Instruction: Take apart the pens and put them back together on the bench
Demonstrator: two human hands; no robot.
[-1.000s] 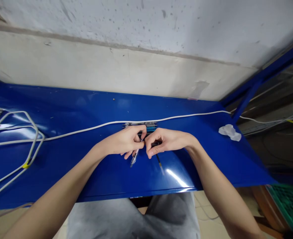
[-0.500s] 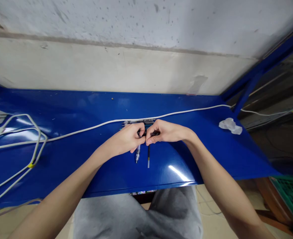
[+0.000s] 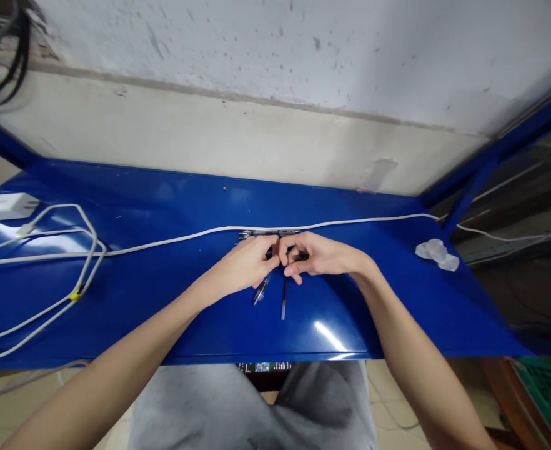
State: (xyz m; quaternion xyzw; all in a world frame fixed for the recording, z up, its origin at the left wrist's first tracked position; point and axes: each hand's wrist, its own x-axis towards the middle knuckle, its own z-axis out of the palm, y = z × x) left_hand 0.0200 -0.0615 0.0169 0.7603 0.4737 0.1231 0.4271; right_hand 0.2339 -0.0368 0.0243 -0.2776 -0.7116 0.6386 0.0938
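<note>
My left hand (image 3: 252, 259) is closed around a clear-barrelled pen (image 3: 260, 291), whose lower end slants out below the fingers. Close beside it, my right hand (image 3: 310, 255) has curled fingers, with the fingertips almost meeting the left ones. A dark part shows between the right fingers, but I cannot make out what it is. Below the right fingers lies a slim pen refill (image 3: 283, 300), dark above and whitish at its near end. Several pens (image 3: 275, 232) lie side by side behind both hands, partly hidden by them.
A long white cable (image 3: 186, 237) crosses the blue table (image 3: 200, 325) behind the pens and loops at the left, by a white charger (image 3: 8, 205). Crumpled white tissue (image 3: 437, 254) lies at the right. A wall (image 3: 257, 137) rises at the back.
The pen in my left hand has tilted further to the side. My right fingers have loosened and spread slightly. The camera view has shifted a little.
</note>
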